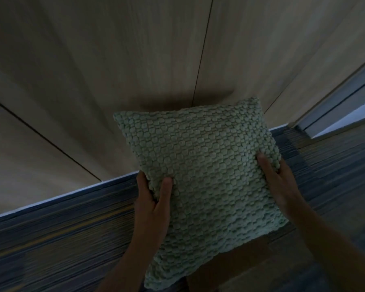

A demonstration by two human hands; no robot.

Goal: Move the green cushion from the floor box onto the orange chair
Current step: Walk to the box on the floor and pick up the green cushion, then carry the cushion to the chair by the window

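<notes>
The green cushion (pixel 200 178), square with a knobbly woven cover, is held up in the air in front of me, tilted with one corner toward the wall. My left hand (pixel 153 199) grips its left edge, thumb on the front face. My right hand (pixel 280 182) grips its right edge, thumb pressed into the cover. Below the cushion, a brown cardboard box (pixel 230 268) shows partly on the floor, mostly hidden by the cushion. The orange chair is not in view.
Pale wooden wall panels (pixel 93 81) with dark seams stand close ahead. A blue-grey striped carpet (pixel 51 239) covers the floor. At the right, a grey door frame (pixel 341 102) meets the wall. The scene is dim.
</notes>
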